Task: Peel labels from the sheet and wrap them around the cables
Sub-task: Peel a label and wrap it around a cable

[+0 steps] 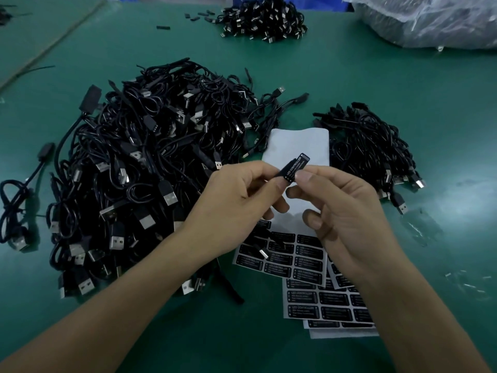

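Note:
My left hand [242, 195] and my right hand [338, 211] meet above the label sheets, both pinching one black cable controller with a black LED CONTROLLER label [295, 166] on it. The cable's USB plug [263, 251] hangs below my hands, over the top label sheet [293, 259]. That sheet's upper part is bare white backing [298, 146]; rows of black labels fill its lower part. More label sheets [330, 302] lie fanned underneath it.
A big heap of black USB cables [139, 170] lies left of my hands on the green table [403, 76]. A smaller heap [371, 149] sits to the right, another [263, 17] at the far edge. A clear plastic bag [430, 20] lies far right.

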The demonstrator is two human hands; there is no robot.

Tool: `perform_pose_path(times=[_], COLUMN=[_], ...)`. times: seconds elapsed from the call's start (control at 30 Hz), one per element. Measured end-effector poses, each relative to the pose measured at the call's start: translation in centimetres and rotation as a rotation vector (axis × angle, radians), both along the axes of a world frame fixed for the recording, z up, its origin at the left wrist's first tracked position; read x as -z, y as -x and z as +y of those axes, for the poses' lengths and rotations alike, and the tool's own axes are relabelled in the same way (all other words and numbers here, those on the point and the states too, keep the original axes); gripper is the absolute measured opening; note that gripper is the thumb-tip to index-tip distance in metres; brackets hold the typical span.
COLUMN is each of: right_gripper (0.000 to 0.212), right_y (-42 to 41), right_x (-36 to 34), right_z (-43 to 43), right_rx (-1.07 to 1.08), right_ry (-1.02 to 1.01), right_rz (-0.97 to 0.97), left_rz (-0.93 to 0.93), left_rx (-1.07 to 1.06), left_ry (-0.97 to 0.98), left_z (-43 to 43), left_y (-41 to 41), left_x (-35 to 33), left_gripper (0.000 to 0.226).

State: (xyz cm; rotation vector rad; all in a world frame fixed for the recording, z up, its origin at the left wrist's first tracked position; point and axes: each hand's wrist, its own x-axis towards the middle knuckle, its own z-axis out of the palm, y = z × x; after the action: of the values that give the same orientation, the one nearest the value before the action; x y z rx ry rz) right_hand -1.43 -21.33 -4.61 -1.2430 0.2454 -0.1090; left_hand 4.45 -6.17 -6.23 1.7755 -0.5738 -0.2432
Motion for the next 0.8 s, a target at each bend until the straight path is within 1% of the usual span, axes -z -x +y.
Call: perform_pose_path(times=[0.1, 0.27, 0.37, 0.43, 0.57, 0.8], right_gripper=[0.008, 0.008, 0.013, 0.013, 0.009, 0.012], right_y=[-0.2, -0.4, -0.5, -0.5, -0.4, -0.4], right_x=[0.2, 0.6, 0.8, 0.8, 0.8, 1.1], right_z=[0.0, 0.0, -0.1, -0.2, -0.1, 0.3], right_rx=[0.024, 0.035, 0.071, 0.085, 0.078, 0.097], right_ry=[0.0, 0.004, 0.007, 0.003, 0.012, 0.111], right_rz=[-0.012, -0.016, -0.005, -0.007, -0.028, -0.008], left_rz=[0.059, 0.09, 0.062, 0.052, 0.095, 0.174], left_rx=[0.017, 0.008, -0.011, -0.026, -0.053, -0.099], left_ry=[0.05, 0.052, 0.016, 0.007, 0.036, 0.076], left_z=[0.1, 0.1, 0.1, 0.2, 0.1, 0.0], left_y=[0.0, 0.1, 0.0, 0.0, 0.0, 0.0], left_x=[0.1, 0.2, 0.2, 0.2, 0.0, -0.7], left_gripper=[0.005, 0.017, 0.015, 0.015, 0.018, 0.016])
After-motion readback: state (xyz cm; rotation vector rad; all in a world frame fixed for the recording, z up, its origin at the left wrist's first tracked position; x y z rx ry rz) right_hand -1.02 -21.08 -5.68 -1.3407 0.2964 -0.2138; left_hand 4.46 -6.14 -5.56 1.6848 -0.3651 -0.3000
